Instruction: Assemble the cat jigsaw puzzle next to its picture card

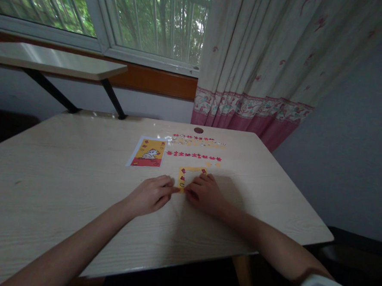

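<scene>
A partly built yellow jigsaw frame (189,172) with small red marks lies on the pale wooden table (62,187). My left hand (150,195) rests beside its lower left corner, fingers curled and pinched at a piece there. My right hand (204,193) covers the frame's lower right part, fingers bent and pressed on the pieces. The two hands' fingertips nearly meet at the frame's bottom edge. What lies under the fingers is hidden.
A printed reference picture (147,152) of a white animal on yellow and red lies left of the frame. Rows of loose puzzle pieces (195,148) lie behind it. A cable hole (198,130) is near the far edge. A wall shelf (56,63), window and curtain (256,69) are behind.
</scene>
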